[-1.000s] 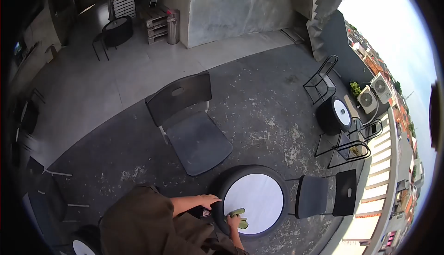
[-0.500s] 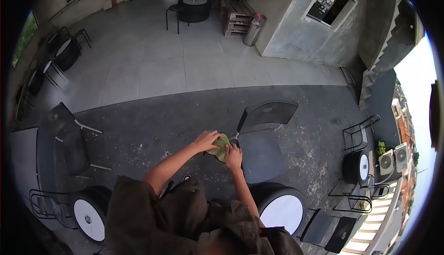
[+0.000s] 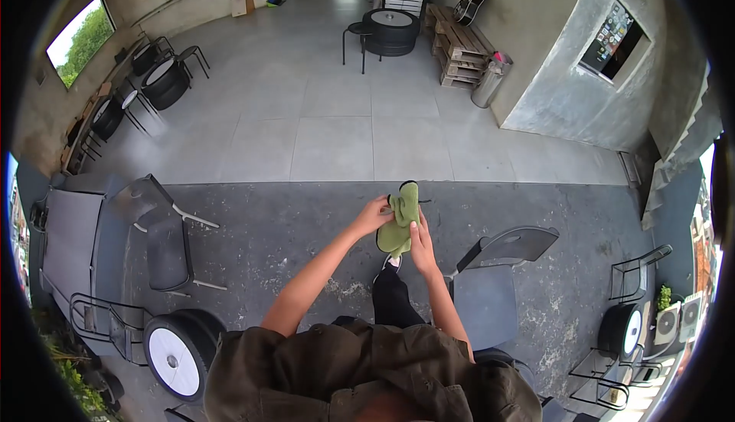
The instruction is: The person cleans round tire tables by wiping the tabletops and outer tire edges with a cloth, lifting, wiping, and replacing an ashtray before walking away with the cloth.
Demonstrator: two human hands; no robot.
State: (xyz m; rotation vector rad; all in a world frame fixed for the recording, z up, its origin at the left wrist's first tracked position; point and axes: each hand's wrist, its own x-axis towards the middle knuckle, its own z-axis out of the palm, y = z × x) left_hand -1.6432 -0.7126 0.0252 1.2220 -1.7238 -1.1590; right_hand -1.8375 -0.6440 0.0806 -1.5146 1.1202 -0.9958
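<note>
A soft green cloth item with dark edging (image 3: pixel 393 236) is held up in front of my body. It looks creased and partly folded, and its exact kind is unclear. My left hand (image 3: pixel 373 215) is closed on its left edge, fingers curled at the upper fold. On the opposite side, my right hand (image 3: pixel 422 243) grips the edge with the thumb lying over the cloth. Below the item, a shoe (image 3: pixel 392 262) and a dark trouser leg (image 3: pixel 394 299) show.
A grey chair (image 3: pixel 484 299) stands close to my right arm, another chair (image 3: pixel 167 246) to the left. A tyre table with a white top (image 3: pixel 172 357) is at lower left. Ahead, pale tiles (image 3: pixel 329 143) lead to a tyre table (image 3: pixel 390 35), wooden pallets (image 3: pixel 459 47) and a metal bin (image 3: pixel 490 81).
My view has turned left and risen. Both hands have moved away from the right-hand chair, carrying the green cloth item, which now shows more of its length. A leg has come into view.
</note>
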